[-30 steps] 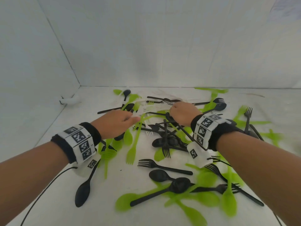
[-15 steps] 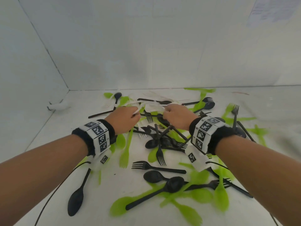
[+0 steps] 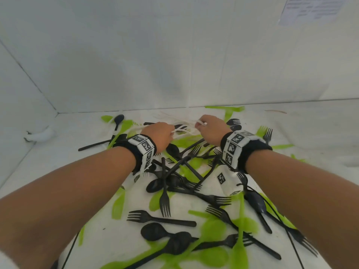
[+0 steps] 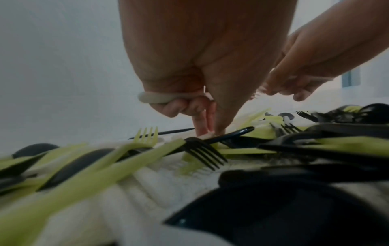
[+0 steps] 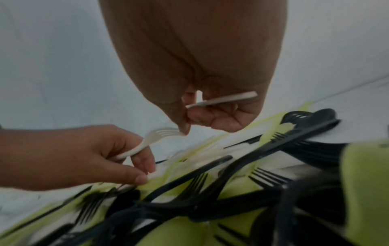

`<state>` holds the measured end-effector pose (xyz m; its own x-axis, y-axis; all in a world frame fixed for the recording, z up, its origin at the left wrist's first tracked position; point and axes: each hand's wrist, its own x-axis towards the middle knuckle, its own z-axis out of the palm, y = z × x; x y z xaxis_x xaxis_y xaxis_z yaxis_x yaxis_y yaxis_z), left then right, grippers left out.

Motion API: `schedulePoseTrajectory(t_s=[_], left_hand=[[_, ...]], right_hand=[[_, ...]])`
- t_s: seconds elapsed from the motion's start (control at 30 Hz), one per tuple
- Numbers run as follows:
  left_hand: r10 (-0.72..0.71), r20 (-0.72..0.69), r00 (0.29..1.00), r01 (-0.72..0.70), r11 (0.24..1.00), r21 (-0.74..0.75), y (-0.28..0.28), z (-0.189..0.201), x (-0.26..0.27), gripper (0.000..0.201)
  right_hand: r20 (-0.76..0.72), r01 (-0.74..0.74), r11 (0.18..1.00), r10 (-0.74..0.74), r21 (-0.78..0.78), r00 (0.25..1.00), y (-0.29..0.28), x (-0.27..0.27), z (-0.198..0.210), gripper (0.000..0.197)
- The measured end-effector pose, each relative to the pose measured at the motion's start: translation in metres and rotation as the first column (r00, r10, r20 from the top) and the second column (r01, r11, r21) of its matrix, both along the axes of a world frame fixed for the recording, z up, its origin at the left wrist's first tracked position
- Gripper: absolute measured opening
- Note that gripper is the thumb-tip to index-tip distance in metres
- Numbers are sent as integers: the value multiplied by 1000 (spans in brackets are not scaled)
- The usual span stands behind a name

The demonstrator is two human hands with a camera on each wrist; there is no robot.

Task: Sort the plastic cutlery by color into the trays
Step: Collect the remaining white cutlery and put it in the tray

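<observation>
Over the far side of the mixed pile of cutlery [image 3: 184, 191], my left hand [image 3: 159, 135] grips a white fork [image 5: 151, 141] and my right hand [image 3: 210, 131] pinches a white handle [image 5: 223, 99]; I should lift gently, untangling white pieces from black and green.

White walls [image 3: 136, 55] close in the white counter [image 3: 64, 144] on the far side and the left, meeting in a corner at the back left. A sheet of paper [image 3: 312, 9] with blurred print hangs high on the far wall toward the right. Near the left wall, a small white object [image 3: 39, 135] lies on the counter, too blurred to identify.
</observation>
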<state>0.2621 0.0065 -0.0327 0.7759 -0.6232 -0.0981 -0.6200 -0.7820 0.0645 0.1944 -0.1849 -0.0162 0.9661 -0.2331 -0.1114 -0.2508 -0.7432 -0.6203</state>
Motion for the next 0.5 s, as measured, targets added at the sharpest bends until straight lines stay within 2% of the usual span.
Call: schedulePoseTrajectory(t_s=[0.07, 0.27, 0.43, 0.5], left_hand=[[31, -38, 999, -31, 999, -14, -1, -2, 2, 8], [39, -99, 994, -41, 999, -20, 17, 0, -5, 8], [43, -173, 984, -44, 999, 2, 27, 14, -16, 20], [22, -170, 985, -16, 999, 39, 29, 22, -21, 14]], right_hand=[[-30, -79, 997, 78, -14, 996, 3, 11, -3, 20], [-135, -283, 931, 257, -232, 957, 14, 38, -5, 27], [-154, -365, 894, 335, -258, 930, 19, 48, -6, 22], [-162, -408, 865, 376, -293, 912, 23, 50, -5, 24]])
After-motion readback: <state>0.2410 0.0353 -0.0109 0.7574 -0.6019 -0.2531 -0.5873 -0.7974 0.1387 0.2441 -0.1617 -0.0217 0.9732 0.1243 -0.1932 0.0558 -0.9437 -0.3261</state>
